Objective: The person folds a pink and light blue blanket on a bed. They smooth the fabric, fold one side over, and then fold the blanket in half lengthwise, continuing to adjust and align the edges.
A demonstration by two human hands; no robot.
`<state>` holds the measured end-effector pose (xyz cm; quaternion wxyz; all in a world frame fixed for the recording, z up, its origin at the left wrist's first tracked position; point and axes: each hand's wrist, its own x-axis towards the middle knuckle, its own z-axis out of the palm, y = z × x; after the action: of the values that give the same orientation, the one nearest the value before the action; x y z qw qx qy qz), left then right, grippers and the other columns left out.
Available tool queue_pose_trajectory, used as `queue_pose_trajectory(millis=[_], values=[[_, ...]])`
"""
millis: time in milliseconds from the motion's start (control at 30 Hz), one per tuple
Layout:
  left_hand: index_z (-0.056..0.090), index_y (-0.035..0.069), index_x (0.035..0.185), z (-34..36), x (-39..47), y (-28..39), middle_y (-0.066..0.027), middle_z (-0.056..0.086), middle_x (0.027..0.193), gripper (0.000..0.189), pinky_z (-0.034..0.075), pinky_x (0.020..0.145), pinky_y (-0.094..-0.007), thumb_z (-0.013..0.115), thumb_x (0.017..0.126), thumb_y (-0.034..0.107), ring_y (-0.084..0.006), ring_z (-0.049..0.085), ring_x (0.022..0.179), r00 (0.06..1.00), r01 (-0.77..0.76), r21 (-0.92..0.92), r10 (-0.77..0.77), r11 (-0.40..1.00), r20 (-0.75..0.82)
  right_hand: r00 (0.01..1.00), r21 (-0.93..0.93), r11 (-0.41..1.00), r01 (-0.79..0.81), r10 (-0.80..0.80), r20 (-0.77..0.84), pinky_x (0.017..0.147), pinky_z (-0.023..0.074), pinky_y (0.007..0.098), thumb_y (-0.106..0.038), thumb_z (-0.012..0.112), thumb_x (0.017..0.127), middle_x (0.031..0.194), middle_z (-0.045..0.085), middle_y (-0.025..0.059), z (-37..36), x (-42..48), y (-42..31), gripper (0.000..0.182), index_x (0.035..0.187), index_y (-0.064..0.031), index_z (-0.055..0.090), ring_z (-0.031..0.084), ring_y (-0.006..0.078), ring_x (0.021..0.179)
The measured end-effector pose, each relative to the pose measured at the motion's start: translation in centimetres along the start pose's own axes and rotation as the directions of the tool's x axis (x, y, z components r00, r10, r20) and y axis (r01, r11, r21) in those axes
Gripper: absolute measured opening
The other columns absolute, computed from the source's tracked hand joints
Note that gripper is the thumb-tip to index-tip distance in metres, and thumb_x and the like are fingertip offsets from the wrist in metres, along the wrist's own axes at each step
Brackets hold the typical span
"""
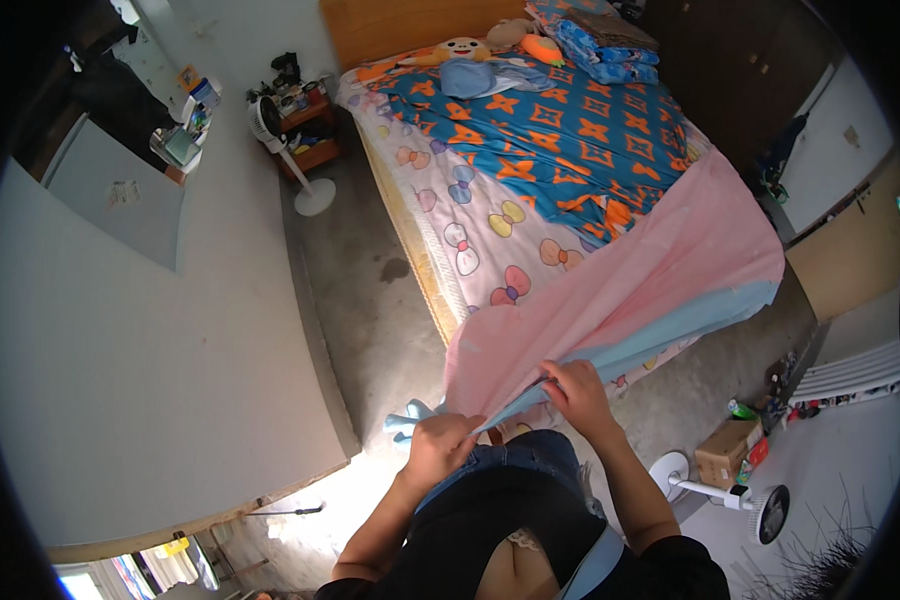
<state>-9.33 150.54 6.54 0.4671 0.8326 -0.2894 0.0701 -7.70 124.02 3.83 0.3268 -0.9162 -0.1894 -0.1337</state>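
Observation:
A pink cloth with a light blue underside (630,277) spreads from my hands across the foot of the bed. My left hand (444,442) grips its near edge just in front of my waist. Further right, my right hand (579,394) pinches the same edge between thumb and fingers. Beyond the cloth, a bow-patterned sheet (461,247) covers the mattress. A blue and orange patterned bedcover (562,142) lies rumpled over that sheet, partly overlapped by the pink cloth.
A white pedestal fan (300,169) stands left of the bed beside a wooden nightstand (311,120). Plush toys (465,49), a blue cap (467,78) and folded bedding (607,56) rest near the headboard. Another fan (720,491) and a cardboard box (726,452) are at the right.

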Motion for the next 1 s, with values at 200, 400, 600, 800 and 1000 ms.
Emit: queue_pose_trajectory(millis=[200,400,600,800,1000], values=[[0.068,0.001,0.099,-0.3,-0.4,-0.1,-0.0119,0.063,0.075,0.029,0.05,0.059,-0.0376,0.068,0.07,0.0,-0.0298,0.062,0.066,0.998,-0.055,0.059,0.055,0.997,0.013,0.997,-0.009,0.999,0.053,-0.052,0.049,0.081,0.0419,0.0406,-0.01,0.068,0.079,0.086,0.062,0.0065,-0.3,1.9,0.1,0.028,0.106,-0.0068,0.063,0.057,0.0295,0.083],[0.067,0.0,0.1,-0.9,0.0,-0.1,-0.0106,0.058,0.069,0.029,0.047,0.054,-0.037,0.068,0.071,-0.001,-0.0281,0.059,0.061,0.995,-0.094,0.083,0.09,0.992,0.051,0.994,-0.026,0.994,0.103,-0.102,0.047,0.082,0.0405,0.041,-0.012,0.07,0.076,0.086,0.06,0.0051,-0.9,3.1,0.1,0.016,0.091,-0.0078,0.065,0.057,0.0261,0.085],[0.067,-0.001,0.09,-3.2,2.0,-1.0,-0.0111,0.058,0.066,0.021,0.047,0.053,-0.0373,0.07,0.07,0.0,-0.0281,0.059,0.058,0.992,-0.126,0.195,0.127,0.973,0.007,0.992,-0.03,0.994,0.102,-0.104,-0.077,0.069,0.0443,0.0406,-0.006,0.068,0.076,0.079,0.058,0.0098,-1.4,4.4,-1.4,0.011,0.085,-0.004,0.063,0.057,0.0302,0.077],[0.064,0.002,0.096,-7.7,5.2,-1.5,-0.008,0.058,0.073,0.029,0.047,0.052,-0.0351,0.065,0.067,0.002,-0.0245,0.059,0.061,0.962,-0.258,0.381,0.272,0.888,0.018,0.967,-0.04,0.987,0.155,-0.16,-0.197,0.057,0.044,0.0384,-0.003,0.067,0.075,0.071,0.055,0.0096,-2.7,6.9,-3.6,0.011,0.085,-0.0031,0.062,0.056,0.0297,0.065],[0.064,0.002,0.095,-10.3,5.1,-1.5,-0.0115,0.065,0.081,0.024,0.053,0.06,-0.0366,0.069,0.071,-0.001,-0.0293,0.066,0.071,0.972,-0.202,0.436,0.235,0.877,-0.023,0.946,-0.015,0.979,0.205,-0.202,-0.252,0.054,0.043,0.0371,-0.001,0.067,0.073,0.068,0.053,0.0079,-2.8,7.0,-6.0,0.013,0.086,-0.0032,0.063,0.055,0.0271,0.062]])
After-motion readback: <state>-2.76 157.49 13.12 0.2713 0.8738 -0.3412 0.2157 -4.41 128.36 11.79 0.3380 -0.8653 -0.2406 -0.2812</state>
